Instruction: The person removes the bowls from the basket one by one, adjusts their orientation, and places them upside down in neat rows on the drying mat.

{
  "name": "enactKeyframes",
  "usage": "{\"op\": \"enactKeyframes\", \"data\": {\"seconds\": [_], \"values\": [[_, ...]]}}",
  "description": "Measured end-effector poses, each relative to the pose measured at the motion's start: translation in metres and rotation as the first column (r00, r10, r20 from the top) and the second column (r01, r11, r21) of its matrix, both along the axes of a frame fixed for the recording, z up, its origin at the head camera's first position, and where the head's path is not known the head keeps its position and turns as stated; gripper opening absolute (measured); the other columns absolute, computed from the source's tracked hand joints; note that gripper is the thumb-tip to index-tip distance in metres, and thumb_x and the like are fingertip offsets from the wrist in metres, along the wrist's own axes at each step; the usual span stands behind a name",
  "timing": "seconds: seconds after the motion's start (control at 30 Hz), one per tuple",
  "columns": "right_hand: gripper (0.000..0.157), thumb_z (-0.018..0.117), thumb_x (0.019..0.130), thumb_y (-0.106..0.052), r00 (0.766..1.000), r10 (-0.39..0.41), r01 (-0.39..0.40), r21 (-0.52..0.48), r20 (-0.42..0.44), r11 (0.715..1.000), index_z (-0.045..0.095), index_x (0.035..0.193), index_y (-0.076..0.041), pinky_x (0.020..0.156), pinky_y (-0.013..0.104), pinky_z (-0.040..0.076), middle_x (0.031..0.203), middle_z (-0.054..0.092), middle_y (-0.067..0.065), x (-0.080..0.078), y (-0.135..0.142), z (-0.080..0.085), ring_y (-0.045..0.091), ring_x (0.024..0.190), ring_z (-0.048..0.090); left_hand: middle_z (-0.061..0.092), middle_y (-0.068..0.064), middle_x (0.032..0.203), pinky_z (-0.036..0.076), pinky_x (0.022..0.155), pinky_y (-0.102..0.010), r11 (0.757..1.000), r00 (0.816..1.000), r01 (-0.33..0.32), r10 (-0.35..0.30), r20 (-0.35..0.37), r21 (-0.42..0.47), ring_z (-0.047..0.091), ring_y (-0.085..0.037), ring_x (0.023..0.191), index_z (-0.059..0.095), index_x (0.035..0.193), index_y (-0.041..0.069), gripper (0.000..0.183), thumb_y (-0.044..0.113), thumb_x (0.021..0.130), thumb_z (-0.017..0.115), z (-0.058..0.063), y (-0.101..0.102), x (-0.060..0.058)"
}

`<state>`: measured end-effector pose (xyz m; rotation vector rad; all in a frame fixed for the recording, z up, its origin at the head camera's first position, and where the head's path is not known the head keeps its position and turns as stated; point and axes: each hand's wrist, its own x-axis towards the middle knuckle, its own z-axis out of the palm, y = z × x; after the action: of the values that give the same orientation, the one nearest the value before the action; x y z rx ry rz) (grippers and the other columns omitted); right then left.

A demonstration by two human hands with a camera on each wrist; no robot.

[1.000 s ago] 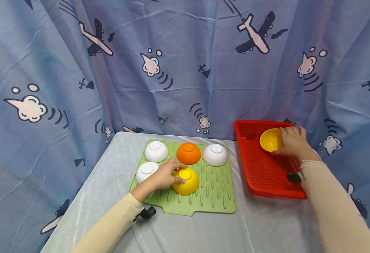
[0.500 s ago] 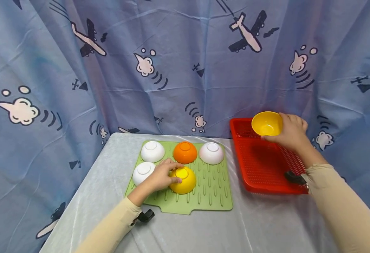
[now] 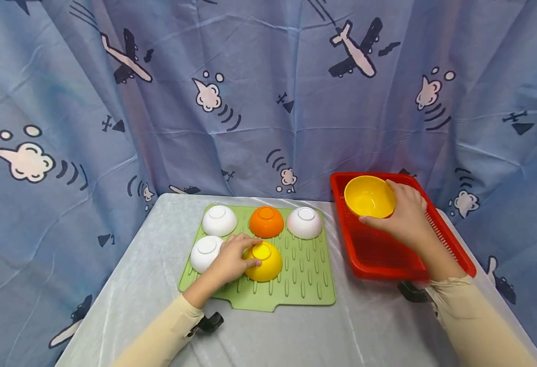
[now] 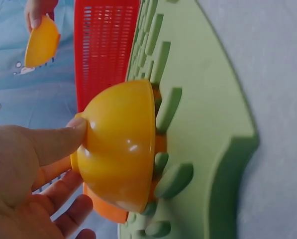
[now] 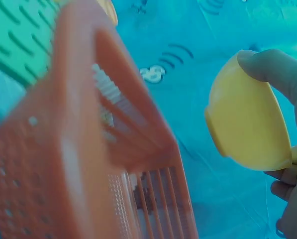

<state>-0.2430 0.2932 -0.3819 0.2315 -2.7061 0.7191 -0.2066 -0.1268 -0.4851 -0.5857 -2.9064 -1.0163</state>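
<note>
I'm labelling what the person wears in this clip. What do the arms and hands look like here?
Both arms wear long, close-fitting cream sleeves, the left sleeve and the right sleeve, each ending at the wrist. The left hand and right hand are bare: no gloves, rings or watch show. A small black device sits at the left wrist, another black device at the right.

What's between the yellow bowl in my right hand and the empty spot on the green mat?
Nothing visible. The right hand holds the yellow bowl above the red basket. The bare front-right part of the green mat lies open, beside the upturned yellow bowl under the left hand.
</note>
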Motion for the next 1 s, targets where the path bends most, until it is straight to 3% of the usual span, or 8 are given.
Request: {"op": "enactKeyframes", "data": {"seconds": [0.23, 0.37, 0.57, 0.73, 0.8, 1.0], "values": [[0.113, 0.094, 0.068, -0.042, 0.999, 0.04, -0.04, -0.06, -0.002, 0.997, 0.035, 0.154, 0.003, 0.108, 0.071, 0.017, 0.144, 0.042, 0.03, 0.027, -0.025, -0.012, 0.051, 0.132, 0.03, 0.064, -0.003, 0.137, 0.038, 0.092, -0.042, 1.0, 0.999, -0.009, 0.01, -0.05, 0.028, 0.053, -0.024, 0.118, 0.066, 0.137, 0.014, 0.053, 0.025, 0.088, 0.082, -0.003, -0.002, 0.012], [0.113, 0.095, 0.066, -0.038, 0.997, 0.069, -0.07, -0.103, -0.021, 0.992, 0.036, 0.154, 0.0, 0.107, 0.069, 0.019, 0.144, 0.043, 0.026, 0.041, -0.04, -0.019, 0.048, 0.133, 0.032, 0.061, -0.001, 0.142, 0.038, 0.097, -0.044, 0.999, 0.999, -0.008, 0.011, -0.053, 0.051, 0.051, -0.024, 0.122, 0.064, 0.139, 0.015, 0.054, 0.028, 0.089, 0.081, -0.002, 0.0, 0.019], [0.109, 0.097, 0.064, -0.032, 0.989, 0.126, -0.137, -0.154, -0.082, 0.979, 0.042, 0.151, -0.001, 0.104, 0.066, 0.021, 0.14, 0.047, 0.023, 0.054, -0.061, -0.034, 0.043, 0.13, 0.035, 0.062, -0.002, 0.141, 0.041, 0.108, -0.049, 0.982, 0.999, 0.006, 0.002, -0.04, 0.189, 0.053, -0.025, 0.126, 0.064, 0.138, 0.013, 0.051, 0.027, 0.091, 0.079, 0.01, 0.011, 0.029], [0.11, 0.098, 0.061, -0.033, 0.984, 0.16, -0.171, -0.176, -0.076, 0.969, 0.043, 0.151, -0.002, 0.107, 0.067, 0.019, 0.14, 0.047, 0.02, 0.065, -0.078, -0.043, 0.041, 0.132, 0.035, 0.065, -0.002, 0.135, 0.048, 0.1, -0.05, 0.944, 0.998, 0.053, -0.062, 0.017, 0.324, 0.059, -0.023, 0.117, 0.063, 0.138, 0.011, 0.05, 0.029, 0.093, 0.077, 0.019, 0.025, 0.038], [0.111, 0.099, 0.059, -0.034, 0.981, 0.177, -0.189, -0.174, -0.083, 0.966, 0.044, 0.15, -0.001, 0.108, 0.066, 0.019, 0.14, 0.047, 0.02, 0.069, -0.085, -0.046, 0.041, 0.132, 0.035, 0.066, -0.004, 0.134, 0.049, 0.1, -0.051, 0.918, 0.993, 0.067, -0.098, 0.061, 0.391, 0.059, -0.025, 0.117, 0.062, 0.138, 0.011, 0.05, 0.03, 0.094, 0.076, 0.023, 0.029, 0.041], [0.114, 0.1, 0.055, -0.035, 0.97, 0.226, -0.239, -0.179, -0.091, 0.954, 0.045, 0.149, 0.0, 0.108, 0.061, 0.02, 0.14, 0.048, 0.019, 0.079, -0.101, -0.051, 0.038, 0.132, 0.036, 0.066, -0.009, 0.134, 0.053, 0.099, -0.042, 0.859, 0.963, 0.025, -0.158, 0.217, 0.512, 0.059, -0.032, 0.123, 0.06, 0.14, 0.01, 0.052, 0.033, 0.096, 0.074, 0.028, 0.036, 0.046]]}}
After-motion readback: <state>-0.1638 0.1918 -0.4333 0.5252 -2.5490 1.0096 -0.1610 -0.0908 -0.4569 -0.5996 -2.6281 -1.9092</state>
